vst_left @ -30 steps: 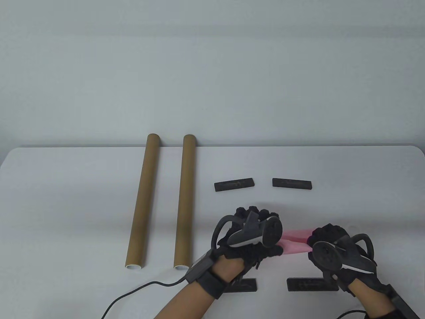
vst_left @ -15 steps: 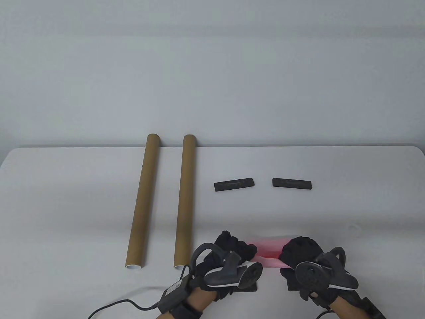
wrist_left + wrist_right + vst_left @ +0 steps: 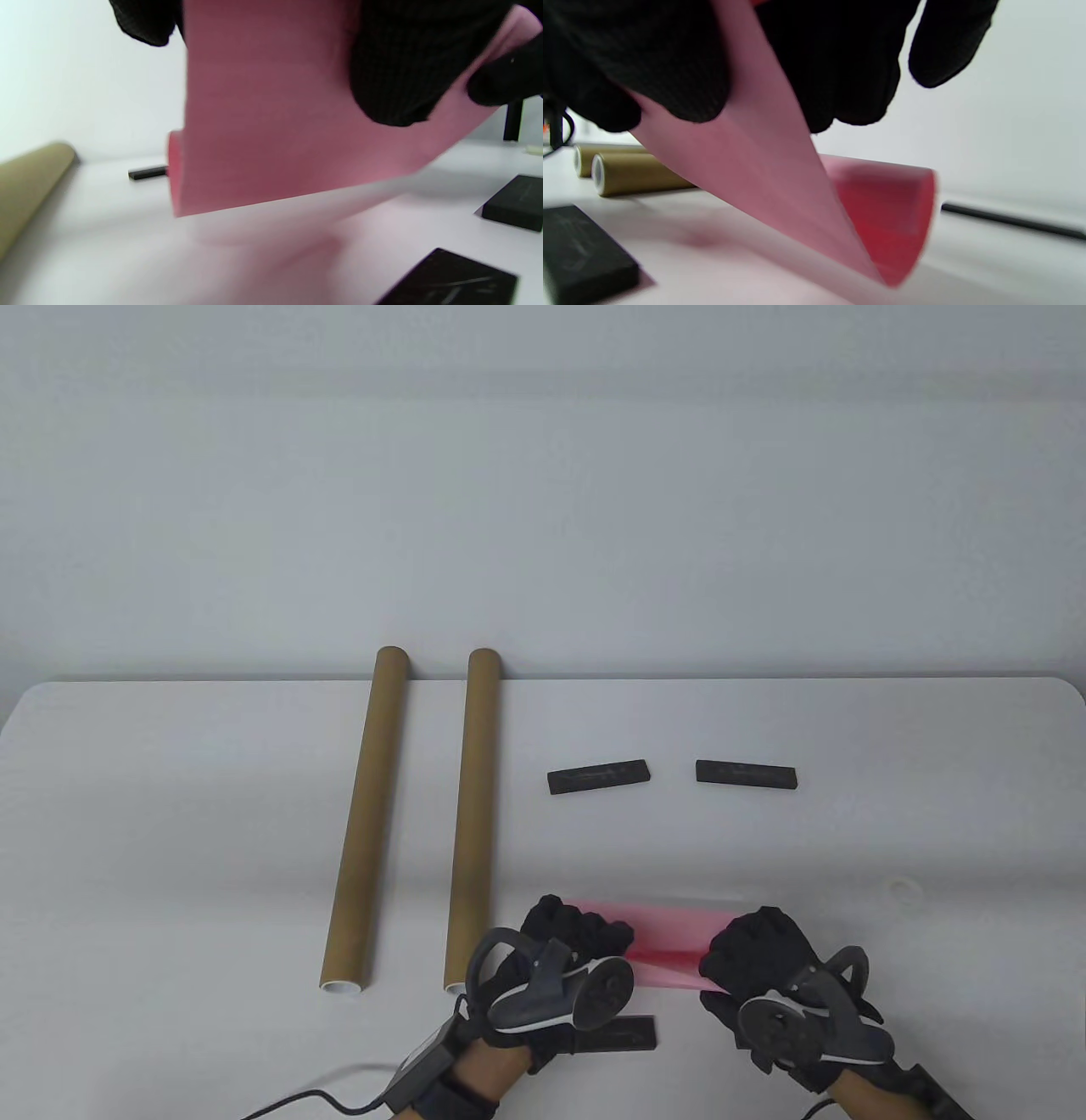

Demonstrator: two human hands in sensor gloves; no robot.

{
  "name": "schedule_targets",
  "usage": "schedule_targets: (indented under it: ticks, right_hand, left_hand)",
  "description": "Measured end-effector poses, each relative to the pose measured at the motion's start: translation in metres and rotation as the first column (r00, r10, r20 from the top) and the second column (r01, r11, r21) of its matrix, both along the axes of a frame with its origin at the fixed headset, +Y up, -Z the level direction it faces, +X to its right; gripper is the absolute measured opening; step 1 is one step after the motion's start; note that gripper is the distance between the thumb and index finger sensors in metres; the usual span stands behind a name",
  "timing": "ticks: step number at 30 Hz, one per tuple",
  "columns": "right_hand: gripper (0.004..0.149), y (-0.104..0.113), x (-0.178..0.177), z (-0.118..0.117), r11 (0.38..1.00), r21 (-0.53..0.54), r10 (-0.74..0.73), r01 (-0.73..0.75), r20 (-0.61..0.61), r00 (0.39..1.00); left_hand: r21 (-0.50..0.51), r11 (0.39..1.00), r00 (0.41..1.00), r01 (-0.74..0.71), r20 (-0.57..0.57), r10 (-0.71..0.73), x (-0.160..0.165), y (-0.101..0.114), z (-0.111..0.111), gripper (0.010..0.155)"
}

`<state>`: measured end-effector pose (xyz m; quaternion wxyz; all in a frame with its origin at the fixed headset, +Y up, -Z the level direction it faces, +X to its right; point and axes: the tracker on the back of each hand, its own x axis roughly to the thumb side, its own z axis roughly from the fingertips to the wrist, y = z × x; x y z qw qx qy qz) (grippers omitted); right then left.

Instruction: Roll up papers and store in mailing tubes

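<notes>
Pink paper (image 3: 670,942), curled, long axis spanning left hand (image 3: 560,976) to right hand (image 3: 776,984); each hand's fingers grip one end.

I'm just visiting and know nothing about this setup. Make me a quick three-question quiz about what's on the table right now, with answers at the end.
1. True or false: both hands hold the pink paper.
2. How many brown mailing tubes lie on the table?
A. one
B. two
C. four
3. Fill in: the two far black blocks lie to the ______ of the tubes in the table view.

Key
1. True: the left hand and right hand grip opposite ends of the curled sheet.
2. B: the left tube and the right tube lie side by side.
3. Right: the left block and the right block are there.
</notes>
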<state>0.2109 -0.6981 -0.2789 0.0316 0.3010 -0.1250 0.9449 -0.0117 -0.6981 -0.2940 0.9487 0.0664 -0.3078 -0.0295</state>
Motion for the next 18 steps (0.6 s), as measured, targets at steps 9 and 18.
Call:
schedule_targets:
  ticks: [9,18]
  right_hand:
    - [0.035,-0.008,0.012,-0.014,0.928,-0.326,-0.17,0.179,0.055,0.984]
    - [0.063,0.005,0.0,0.013,0.972,0.223,0.078,-0.074,-0.008,0.997]
  left_hand:
    - [0.138,0.983,0.991,0.124,0.031,-0.129,0.007,-0.002,0.009,0.063]
    - [-0.296,0.936,0.981,-0.19,-0.098,0.168,-0.013,-0.003,-0.016,0.042]
